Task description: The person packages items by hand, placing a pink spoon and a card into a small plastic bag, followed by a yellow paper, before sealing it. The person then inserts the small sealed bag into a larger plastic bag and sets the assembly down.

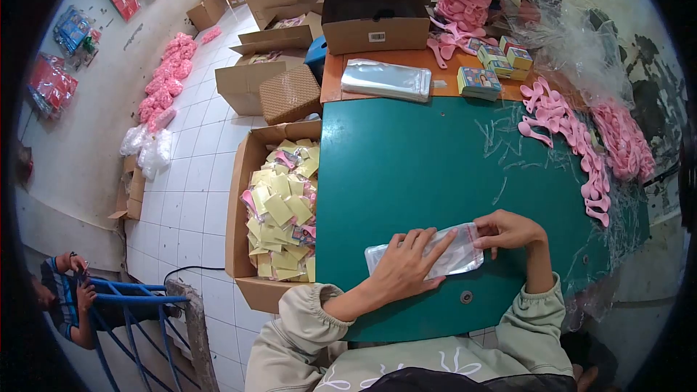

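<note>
A thin stack of clear plastic bags point(459, 255) lies slanted on the green tabletop near the front edge. My left hand point(406, 263) rests flat across it with the fingers stretched out. At the stack's right end, my right hand point(510, 231) has thumb and fingers closed on the edge of the bags. Part of the stack is hidden under my left hand.
A carton point(237, 225) of small packets with yellow cards stands left of the green table point(406, 167). Pink spoons point(573, 138) lie along the right side. At the back are more clear bags point(385, 78), card stacks point(479, 83) and an open box point(375, 33). A person point(72, 283) sits at left.
</note>
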The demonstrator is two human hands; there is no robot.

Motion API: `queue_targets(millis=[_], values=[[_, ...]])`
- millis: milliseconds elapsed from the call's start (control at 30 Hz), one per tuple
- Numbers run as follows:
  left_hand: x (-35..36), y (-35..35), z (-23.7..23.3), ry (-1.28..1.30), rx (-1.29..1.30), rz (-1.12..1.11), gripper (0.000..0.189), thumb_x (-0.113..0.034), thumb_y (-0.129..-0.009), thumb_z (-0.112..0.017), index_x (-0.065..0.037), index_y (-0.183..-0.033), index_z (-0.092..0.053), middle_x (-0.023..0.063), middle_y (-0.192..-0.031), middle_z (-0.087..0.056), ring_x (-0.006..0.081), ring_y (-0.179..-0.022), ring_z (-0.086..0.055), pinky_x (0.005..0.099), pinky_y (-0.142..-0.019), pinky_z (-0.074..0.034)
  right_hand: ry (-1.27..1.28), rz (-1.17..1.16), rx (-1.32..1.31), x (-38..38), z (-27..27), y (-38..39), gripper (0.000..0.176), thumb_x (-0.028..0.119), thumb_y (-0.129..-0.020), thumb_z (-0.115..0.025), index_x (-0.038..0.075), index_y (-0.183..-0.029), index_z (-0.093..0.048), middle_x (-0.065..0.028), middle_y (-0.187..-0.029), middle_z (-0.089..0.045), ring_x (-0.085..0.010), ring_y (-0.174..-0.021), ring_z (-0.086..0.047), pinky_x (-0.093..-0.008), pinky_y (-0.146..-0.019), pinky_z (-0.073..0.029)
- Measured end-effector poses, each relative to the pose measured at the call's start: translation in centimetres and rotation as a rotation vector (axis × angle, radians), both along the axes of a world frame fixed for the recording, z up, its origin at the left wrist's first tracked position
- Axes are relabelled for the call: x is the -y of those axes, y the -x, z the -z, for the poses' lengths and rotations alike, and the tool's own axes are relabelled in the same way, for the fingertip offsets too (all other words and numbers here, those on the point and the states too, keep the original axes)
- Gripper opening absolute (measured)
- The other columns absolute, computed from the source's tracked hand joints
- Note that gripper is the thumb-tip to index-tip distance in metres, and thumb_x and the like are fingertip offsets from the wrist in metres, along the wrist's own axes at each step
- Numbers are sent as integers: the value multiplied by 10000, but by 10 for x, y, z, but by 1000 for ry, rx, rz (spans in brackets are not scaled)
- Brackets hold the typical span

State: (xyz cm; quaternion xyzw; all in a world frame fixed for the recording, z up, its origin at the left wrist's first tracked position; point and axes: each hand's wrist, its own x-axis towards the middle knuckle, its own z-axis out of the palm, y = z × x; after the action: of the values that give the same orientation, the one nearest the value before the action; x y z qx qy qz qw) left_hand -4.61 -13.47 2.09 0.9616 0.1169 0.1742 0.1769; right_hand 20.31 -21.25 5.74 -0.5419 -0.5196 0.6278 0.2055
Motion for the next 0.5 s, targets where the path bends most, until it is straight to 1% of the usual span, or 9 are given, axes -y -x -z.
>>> queue_targets(millis=[100, 200, 300, 400, 500], values=[[0, 0, 1, 1, -5, -10, 865, -405, -672, -720, -117, -1387, -326, 135, -1172, -501, 274, -1017, -502, 395, -812, -394, -56, 0, -30, 0, -1, 2, 325, 288, -870, -606, -19, -968, -559, -73, -734, -620, -98, -604, -592, -223, -450, -473], [1, 0, 1, 4, -6, -10, 863, -406, -675, -719, -116, -1387, -327, 135, -1169, -504, 273, -1022, -503, 393, -814, -395, 28, -60, 88, -1, -17, 6, 296, 219, -871, -610, -1, -1051, -529, -56, -685, -634, -104, -555, -604, -212, -484, -469], [1, 0, 1, -6, 7, -9, 861, -407, -675, -718, -116, -1386, -329, 136, -1164, -508, 270, -1023, -503, 392, -810, -396, 48, -93, 143, 0, -13, 3, 290, 230, -867, -615, 5, -1030, -534, -70, -666, -645, -110, -532, -609, -218, -473, -469], [0, 0, -1, -7, 0, -4, 859, -409, -677, -717, -112, -1385, -330, 136, -1160, -511, 267, -1022, -503, 393, -808, -396, 33, -81, 118, 0, -16, 5, 344, 315, -877, -584, -10, -992, -578, -81, -694, -653, -117, -558, -625, -226, -444, -461], [0, 0, 1, -14, -6, 4, 854, -414, -684, -712, -109, -1385, -330, 134, -1157, -512, 266, -1021, -503, 391, -809, -395, 164, -1, 133, 2, -17, 1, 338, 314, -891, -562, -18, -893, -623, -90, -663, -653, -129, -563, -640, -222, -461, -476]])
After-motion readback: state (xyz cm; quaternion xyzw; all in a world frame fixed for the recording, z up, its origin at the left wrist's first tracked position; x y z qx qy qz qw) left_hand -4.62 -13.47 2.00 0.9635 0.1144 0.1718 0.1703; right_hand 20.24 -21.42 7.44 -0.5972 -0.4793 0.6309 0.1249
